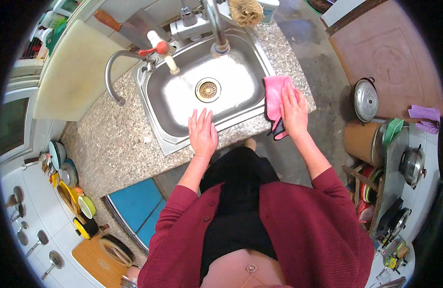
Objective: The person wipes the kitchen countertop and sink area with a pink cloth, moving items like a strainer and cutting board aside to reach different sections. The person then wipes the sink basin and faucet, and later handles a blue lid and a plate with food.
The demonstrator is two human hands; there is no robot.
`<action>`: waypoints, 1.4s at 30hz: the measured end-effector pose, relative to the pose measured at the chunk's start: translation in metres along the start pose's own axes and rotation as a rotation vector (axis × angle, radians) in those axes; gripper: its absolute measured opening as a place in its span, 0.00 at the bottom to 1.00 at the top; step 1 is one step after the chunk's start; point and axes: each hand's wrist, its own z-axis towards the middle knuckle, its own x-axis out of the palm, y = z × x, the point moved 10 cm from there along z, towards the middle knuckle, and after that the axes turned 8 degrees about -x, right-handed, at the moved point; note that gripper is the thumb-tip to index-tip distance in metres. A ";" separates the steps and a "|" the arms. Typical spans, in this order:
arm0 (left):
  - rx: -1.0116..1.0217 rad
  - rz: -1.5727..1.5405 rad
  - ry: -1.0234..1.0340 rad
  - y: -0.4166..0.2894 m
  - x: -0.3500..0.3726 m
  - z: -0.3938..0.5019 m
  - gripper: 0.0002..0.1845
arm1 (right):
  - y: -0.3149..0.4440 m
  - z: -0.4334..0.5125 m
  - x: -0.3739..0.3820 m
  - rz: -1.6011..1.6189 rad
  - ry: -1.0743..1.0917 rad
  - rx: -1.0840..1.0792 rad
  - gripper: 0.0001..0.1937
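Observation:
My left hand [202, 135] lies with its fingers apart over the near rim of a stainless steel sink [239, 86], holding nothing. At the sink's right corner, my right hand [294, 108] rests flat on a folded pink cloth [275, 90] with dark edging, part of which hangs past the counter's front edge. The sink basin holds no dishes, and its round drain strainer [208, 90] is visible. Over the basin stand a metal faucet [219, 36] and a tap with a red handle [160, 48]. A curved metal spout [111, 77] points over the granite counter.
A pale cutting board [77, 75] and a cleaver [138, 28] lean behind the sink. A loofah [246, 12] sits at the back right corner. Bowls and a yellow-lidded pot [85, 226] line the counter at left. A lidded pot [365, 100] stands beyond the floor at right.

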 end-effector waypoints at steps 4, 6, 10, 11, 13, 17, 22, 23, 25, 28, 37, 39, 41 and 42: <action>-0.065 0.170 0.070 -0.003 0.013 0.004 0.25 | -0.005 0.023 0.012 0.111 0.042 0.006 0.38; -0.095 0.190 0.084 -0.004 0.014 0.007 0.25 | 0.001 0.044 0.014 0.192 0.023 -0.063 0.39; -0.096 0.191 0.083 -0.004 0.016 0.006 0.26 | -0.004 0.120 0.031 0.224 -0.012 -0.262 0.37; -0.097 0.184 0.082 -0.004 0.016 0.007 0.26 | -0.001 0.144 0.034 0.197 -0.033 -0.331 0.36; -0.119 0.185 0.106 -0.001 0.019 0.005 0.26 | 0.013 0.194 0.039 0.144 -0.078 -0.467 0.34; -0.146 0.179 0.143 0.002 0.020 0.004 0.27 | 0.034 0.279 0.073 0.195 0.046 -0.454 0.27; -0.167 0.162 0.161 0.002 0.020 0.007 0.26 | 0.039 0.313 0.101 -0.015 -0.047 -0.595 0.27; -0.176 0.165 0.164 0.004 0.020 0.006 0.26 | 0.036 0.309 0.106 -0.025 -0.023 -0.593 0.27; -0.180 0.170 0.152 0.008 0.019 0.004 0.26 | 0.043 0.292 0.079 -0.039 -0.084 -0.565 0.27; -0.195 0.158 0.159 0.006 0.018 0.005 0.26 | 0.017 0.252 0.057 0.243 -0.026 -0.460 0.29; -0.145 0.132 0.119 0.004 0.020 0.005 0.24 | -0.063 0.105 0.017 0.086 -0.096 -0.079 0.31; -0.139 0.132 0.113 0.004 0.019 0.004 0.24 | -0.072 0.133 0.030 -0.011 -0.141 0.024 0.31; -0.128 0.123 0.116 0.002 0.019 0.005 0.24 | -0.090 0.181 0.041 -0.052 -0.147 0.149 0.31; -0.120 0.117 0.123 0.001 0.019 0.005 0.24 | -0.101 0.203 0.047 -0.058 -0.165 0.186 0.30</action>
